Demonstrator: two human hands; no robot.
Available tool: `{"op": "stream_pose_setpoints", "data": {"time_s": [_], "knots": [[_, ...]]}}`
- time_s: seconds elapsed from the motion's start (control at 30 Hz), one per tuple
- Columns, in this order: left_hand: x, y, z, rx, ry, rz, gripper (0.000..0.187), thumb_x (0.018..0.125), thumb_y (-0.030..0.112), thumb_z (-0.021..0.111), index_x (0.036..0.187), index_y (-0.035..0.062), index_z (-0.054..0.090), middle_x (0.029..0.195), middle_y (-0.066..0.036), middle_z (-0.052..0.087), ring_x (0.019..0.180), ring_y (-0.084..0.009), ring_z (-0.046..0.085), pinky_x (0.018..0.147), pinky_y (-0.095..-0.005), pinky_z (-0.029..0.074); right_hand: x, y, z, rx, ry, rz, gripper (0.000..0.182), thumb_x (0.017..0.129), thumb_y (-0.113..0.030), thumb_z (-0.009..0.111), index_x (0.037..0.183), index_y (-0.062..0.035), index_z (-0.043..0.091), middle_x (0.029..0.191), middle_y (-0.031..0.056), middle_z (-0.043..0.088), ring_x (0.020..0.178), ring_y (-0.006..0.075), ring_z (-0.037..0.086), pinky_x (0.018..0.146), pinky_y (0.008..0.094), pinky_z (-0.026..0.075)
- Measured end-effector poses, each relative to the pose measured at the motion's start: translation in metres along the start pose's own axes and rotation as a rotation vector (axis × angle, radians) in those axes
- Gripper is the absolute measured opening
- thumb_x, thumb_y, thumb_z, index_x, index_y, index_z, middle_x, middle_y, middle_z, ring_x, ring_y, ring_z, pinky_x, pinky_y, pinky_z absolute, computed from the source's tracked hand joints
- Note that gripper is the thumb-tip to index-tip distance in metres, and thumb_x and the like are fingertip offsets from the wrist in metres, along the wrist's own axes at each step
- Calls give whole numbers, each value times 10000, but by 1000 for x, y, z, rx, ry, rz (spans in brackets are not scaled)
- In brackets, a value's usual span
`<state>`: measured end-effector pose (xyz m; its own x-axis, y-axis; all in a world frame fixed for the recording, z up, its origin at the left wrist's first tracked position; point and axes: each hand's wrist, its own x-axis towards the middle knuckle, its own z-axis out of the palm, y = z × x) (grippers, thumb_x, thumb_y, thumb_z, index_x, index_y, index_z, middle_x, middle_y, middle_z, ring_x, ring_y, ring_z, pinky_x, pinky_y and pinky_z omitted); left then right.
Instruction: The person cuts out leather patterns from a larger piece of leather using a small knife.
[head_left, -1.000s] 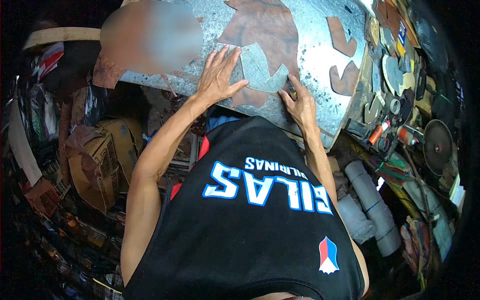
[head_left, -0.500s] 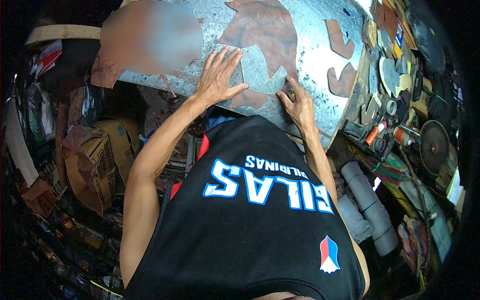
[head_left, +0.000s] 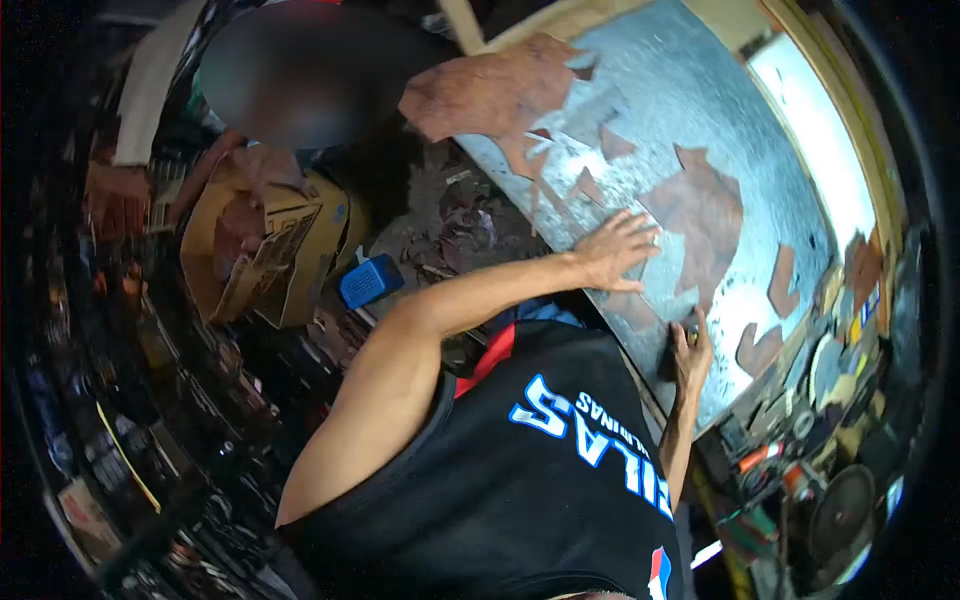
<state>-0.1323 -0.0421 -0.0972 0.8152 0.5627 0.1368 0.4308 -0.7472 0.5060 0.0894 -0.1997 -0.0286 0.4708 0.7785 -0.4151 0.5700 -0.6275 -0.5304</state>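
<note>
My left hand (head_left: pixel 618 252) lies with fingers spread over a grey, flat template (head_left: pixel 664 262) on the metal-topped table (head_left: pixel 735 110). Beneath the template is a brown leather piece (head_left: pixel 708 212), which extends beyond its far side. At the near end of that leather, my right hand (head_left: pixel 693 352) is closed around a small dark tool with a yellowish part (head_left: pixel 692 336). Most of the tool is hidden by the fingers, so I cannot tell its kind. Two cut leather pieces with notches, one farther off (head_left: pixel 783 282) and one nearer (head_left: pixel 760 350), lie right of my hands.
A large leather hide (head_left: pixel 490 90) and small scraps (head_left: pixel 615 145) cover the table's far left. Tools and cut shapes crowd its right edge, with an orange-labelled container (head_left: pixel 760 457) nearby. On the left stand a cardboard box (head_left: pixel 285 240) and a blue box (head_left: pixel 370 282); scraps litter the floor.
My view has swung left, so the table and both hands appear farther right and tilted. Both hands stay about the template and leather. The blue box and floor scraps now show.
</note>
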Motion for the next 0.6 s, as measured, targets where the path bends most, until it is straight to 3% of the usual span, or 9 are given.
{"op": "stream_pose_setpoints", "data": {"time_s": [0.07, 0.13, 0.17, 0.27, 0.4, 0.43, 0.47, 0.5, 0.6], "knots": [[0, 0, 6, -53, 42, 41, 748, 803, 548, 662, 1370, 83, 517, 1508, -174, 371, 1432, -387, 247, 1182, -534, 146, 8, 25, 10, 1, 76, -151, 517, 865, -184, 740, 1330, -39, 566, 1066, 178, 695, 867, 200, 645, 774, 335, 510], [3, -2, 6, -62, 102, 37, 733, 805, 539, 660, 1358, 76, 528, 1502, -181, 372, 1431, -390, 243, 1180, -536, 148, 6, 13, 0, 10, -16, -6, 503, 883, -196, 721, 1330, -30, 562, 1091, 183, 694, 865, 186, 640, 759, 332, 511], [2, -2, 9, -62, 90, 47, 731, 808, 538, 655, 1357, 73, 529, 1500, -184, 373, 1433, -388, 239, 1178, -536, 151, 7, 19, 3, -2, 39, -116, 492, 900, -211, 702, 1332, -26, 559, 1097, 178, 691, 869, 177, 632, 749, 325, 509], [2, 3, 14, -45, 131, 49, 732, 799, 557, 652, 1330, 64, 550, 1498, -175, 369, 1437, -361, 232, 1176, -533, 155, 1, 7, 1, 37, 26, -69, 480, 905, -226, 696, 1324, -30, 568, 1105, 188, 686, 875, 177, 627, 760, 312, 503], [12, 2, 14, -36, 49, 69, 737, 726, 529, 699, 1284, 62, 582, 1411, -158, 459, 1383, -360, 302, 1165, -536, 159, 8, 27, 8, 295, -27, -46, 392, 961, -105, 608, 1321, 23, 520, 994, 109, 648, 829, 130, 603, 725, 245, 494], [11, 1, 15, -17, 53, 67, 744, 724, 530, 698, 1295, 68, 579, 1429, -163, 447, 1396, -360, 288, 1168, -539, 151, 21, 50, 18, 419, 52, -122, 439, 924, -151, 651, 1335, -38, 549, 698, -19, 545, 574, 53, 454, 514, 216, 359], [11, 1, 15, -3, 54, 79, 751, 722, 530, 697, 1307, 74, 576, 1446, -167, 434, 1408, -359, 274, 1171, -543, 144, 25, 56, 18, 417, 61, -81, 411, 932, -174, 641, 1305, -20, 567, 754, 21, 583, 630, 87, 502, 564, 239, 410], [10, 0, 24, -6, 66, 56, 766, 721, 543, 690, 1321, 82, 571, 1477, -168, 405, 1427, -362, 244, 1176, -548, 125, 37, 75, 11, -46, 180, -408, 399, 943, -199, 623, 1284, 2, 578, 857, 83, 632, 734, 159, 565, 667, 298, 470], [15, 2, 25, -18, 42, 31, 798, 723, 569, 675, 1354, 97, 552, 1530, -167, 345, 1460, -365, 183, 1186, -554, 83, 31, 58, 5, -29, 115, -303, 427, 955, -227, 606, 1284, 41, 562, 1057, 177, 645, 893, 233, 569, 829, 340, 472]]}}
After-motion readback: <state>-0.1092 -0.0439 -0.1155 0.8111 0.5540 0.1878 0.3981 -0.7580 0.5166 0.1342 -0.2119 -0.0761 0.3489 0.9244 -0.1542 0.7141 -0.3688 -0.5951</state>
